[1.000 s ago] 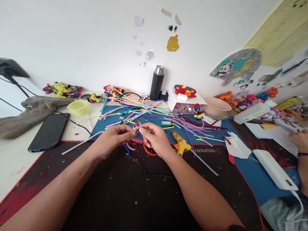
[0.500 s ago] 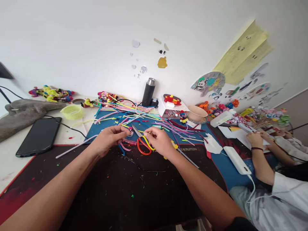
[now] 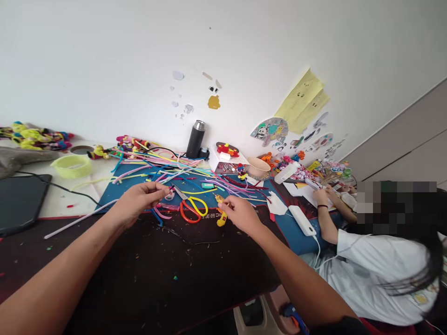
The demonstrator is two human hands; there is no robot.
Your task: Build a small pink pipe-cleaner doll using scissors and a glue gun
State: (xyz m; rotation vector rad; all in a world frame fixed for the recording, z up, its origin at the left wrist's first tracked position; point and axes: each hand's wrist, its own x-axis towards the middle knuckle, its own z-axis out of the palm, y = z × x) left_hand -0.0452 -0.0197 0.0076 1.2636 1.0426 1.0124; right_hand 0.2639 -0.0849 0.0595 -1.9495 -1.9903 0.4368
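Note:
My left hand (image 3: 148, 197) is closed in a pinch on a small dark and pink piece (image 3: 171, 189), too small to make out fully. Just right of it lie scissors (image 3: 193, 208) with one red and one yellow handle, blades partly spread. My right hand (image 3: 240, 215) has its fingers closed at a yellow tool (image 3: 221, 217), perhaps a small glue gun, lying on the black desk mat (image 3: 167, 260). Pink and blue pipe cleaner pieces (image 3: 162, 215) rest below my left fingers. Behind both hands spreads a heap of coloured pipe cleaners (image 3: 164, 170).
A black thermos (image 3: 195, 139) and a white box (image 3: 223, 164) stand near the wall. To the left are a phone (image 3: 24, 202) and a pale green coil (image 3: 71, 166). A white power bank (image 3: 302, 220) lies on the right, beside another person (image 3: 380, 274) at work.
The view has turned right. My right hand has moved from beside the scissors to the yellow tool. My left hand keeps its pinch near the scissor blades.

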